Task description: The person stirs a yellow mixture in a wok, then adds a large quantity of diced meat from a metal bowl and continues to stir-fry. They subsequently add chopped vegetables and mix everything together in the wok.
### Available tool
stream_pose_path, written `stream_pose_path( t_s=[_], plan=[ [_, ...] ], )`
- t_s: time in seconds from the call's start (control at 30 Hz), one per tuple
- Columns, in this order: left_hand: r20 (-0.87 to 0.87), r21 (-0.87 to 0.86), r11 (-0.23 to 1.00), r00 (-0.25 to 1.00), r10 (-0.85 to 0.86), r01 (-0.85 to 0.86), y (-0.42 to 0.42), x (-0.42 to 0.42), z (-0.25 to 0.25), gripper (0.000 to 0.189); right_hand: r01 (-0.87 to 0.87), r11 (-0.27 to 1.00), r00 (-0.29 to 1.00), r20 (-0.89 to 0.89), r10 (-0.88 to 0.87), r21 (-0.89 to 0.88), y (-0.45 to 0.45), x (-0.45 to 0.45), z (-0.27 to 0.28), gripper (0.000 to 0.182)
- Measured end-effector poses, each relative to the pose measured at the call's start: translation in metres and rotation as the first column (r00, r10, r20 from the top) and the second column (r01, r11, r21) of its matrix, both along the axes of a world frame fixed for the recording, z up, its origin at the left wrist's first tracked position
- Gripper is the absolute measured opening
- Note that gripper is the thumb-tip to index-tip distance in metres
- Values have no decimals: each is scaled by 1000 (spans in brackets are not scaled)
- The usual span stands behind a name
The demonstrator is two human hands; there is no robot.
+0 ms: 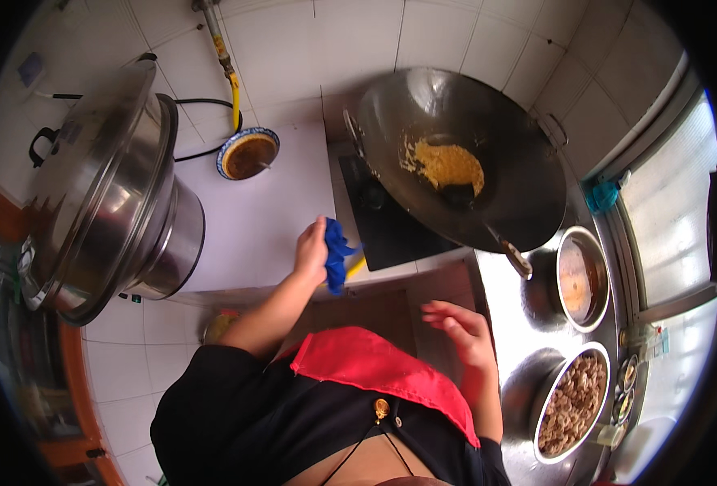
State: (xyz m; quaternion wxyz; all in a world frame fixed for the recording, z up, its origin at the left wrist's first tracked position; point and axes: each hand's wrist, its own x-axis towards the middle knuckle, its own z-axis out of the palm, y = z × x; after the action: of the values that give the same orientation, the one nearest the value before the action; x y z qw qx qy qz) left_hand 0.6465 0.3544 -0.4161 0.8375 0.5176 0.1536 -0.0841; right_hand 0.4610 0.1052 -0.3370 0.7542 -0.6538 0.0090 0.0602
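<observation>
My left hand (312, 250) grips a crumpled blue cloth (336, 256) over the front edge of the white counter (267, 225). My right hand (465, 331), blurred, hangs in front of my body with its fingers apart and nothing in them. Ahead of me to the right, a large dark wok (516, 164) sits tilted in view on a black cooktop (373, 225). In it lies a yellowish-brown mushy food (449, 163) with the head of a spatula or ladle, whose wooden-ended handle (516, 260) reaches over the wok's near rim. A blue-rimmed bowl (273, 135) with brown residue stands on the counter.
At left stands a big lidded steel pot (146, 182). On the steel worktop (495, 291) at right are a metal basin with reddish-brown liquid (604, 273) and one of meat pieces (571, 407). A yellow pipe (235, 100) runs down the tiled wall. Beside the window stands a teal bottle (603, 195).
</observation>
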Motion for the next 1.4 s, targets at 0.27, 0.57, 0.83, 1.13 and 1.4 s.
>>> stream_pose_path(
  t_s=[0.27, 0.57, 0.83, 1.13, 1.4],
  plan=[
    [161, -674, 735, 986, 45, 77, 28, 17, 116, 46, 813, 568, 531, 240, -812, 123, -61, 6, 12, 35],
    [768, -528, 745, 604, 213, 408, 52, 313, 362, 23, 904, 424, 424, 266, -866, -60, -51, 19, 27, 32],
    [993, 110, 661, -53, -106, 743, 62, 450, 506, 31, 941, 160, 178, 33, -983, -299, -40, -27, 16, 40],
    [984, 177, 751, -109, -140, 636, 55, 452, 515, 41, 970, 16, 72, 226, -971, -242, -58, -48, 6, 32],
    [756, -631, 637, 535, 377, 443, 20, 290, 406, 36, 993, 77, 103, 332, -938, -88, -76, -34, 19, 32]
  ],
)
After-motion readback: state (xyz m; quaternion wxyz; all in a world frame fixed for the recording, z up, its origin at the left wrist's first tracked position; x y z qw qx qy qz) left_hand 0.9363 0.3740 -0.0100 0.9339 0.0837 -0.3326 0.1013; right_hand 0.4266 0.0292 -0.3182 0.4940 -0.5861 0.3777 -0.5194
